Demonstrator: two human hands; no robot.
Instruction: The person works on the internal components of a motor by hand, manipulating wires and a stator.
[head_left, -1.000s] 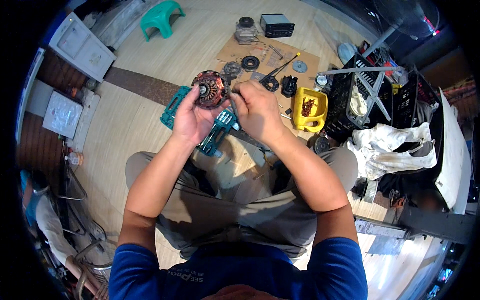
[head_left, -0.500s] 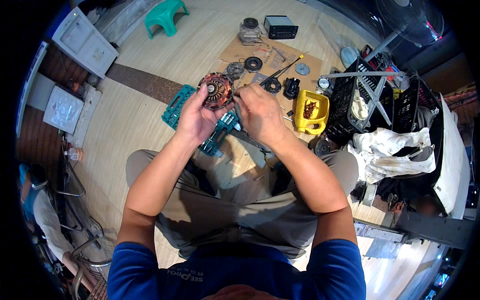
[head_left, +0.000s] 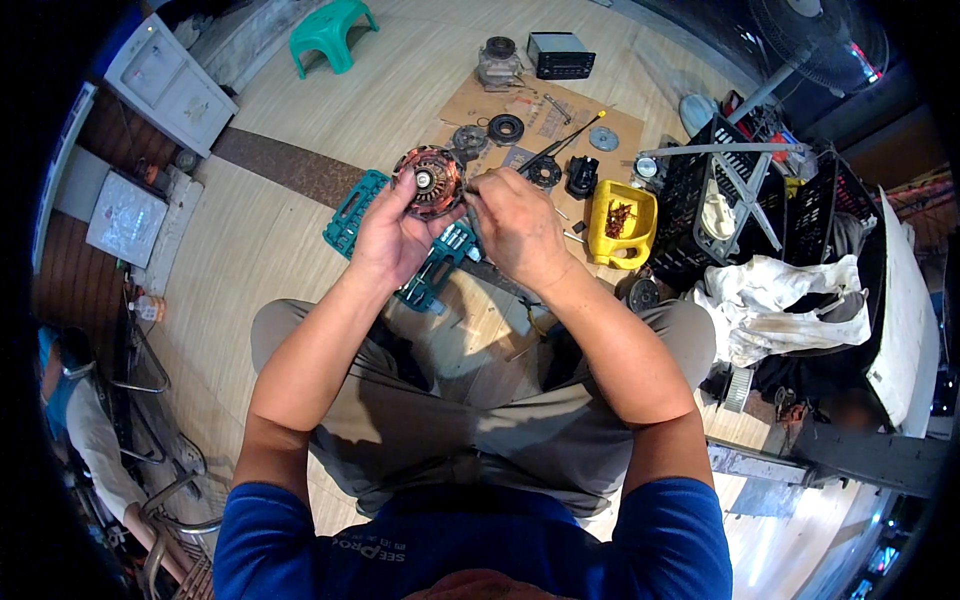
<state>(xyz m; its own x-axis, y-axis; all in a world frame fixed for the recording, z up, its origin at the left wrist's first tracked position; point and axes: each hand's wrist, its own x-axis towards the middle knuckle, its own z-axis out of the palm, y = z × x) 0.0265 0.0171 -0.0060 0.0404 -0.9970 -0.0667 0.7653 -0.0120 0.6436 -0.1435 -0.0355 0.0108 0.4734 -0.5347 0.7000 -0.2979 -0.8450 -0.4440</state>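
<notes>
My left hand [head_left: 394, 228] holds a round copper-wound motor part [head_left: 428, 182] from below and its left side, with the thumb against the rim. A metal shaft end shows at the middle of its face. At its right edge my right hand [head_left: 515, 225] is closed, fingertips pinched together. A slim greyish thing shows under those fingers, too small to name. Beneath the hands lies an open teal tool case [head_left: 350, 215] with sockets [head_left: 458, 240] in it, partly hidden by my left hand and wrist.
Cardboard [head_left: 480, 100] ahead bears a black ring-shaped part [head_left: 506, 128], a metal disc [head_left: 603, 138] and a black housing [head_left: 582, 177]. To the right stand a cut yellow jug [head_left: 600, 235] with small rusty pieces, a black crate [head_left: 705, 170] and a white rag [head_left: 770, 310]. A green stool [head_left: 325, 40] stands far left.
The copper-wound part has shifted very slightly to the left and turned a little in my left hand. My right hand keeps its pinch with hardly any movement.
</notes>
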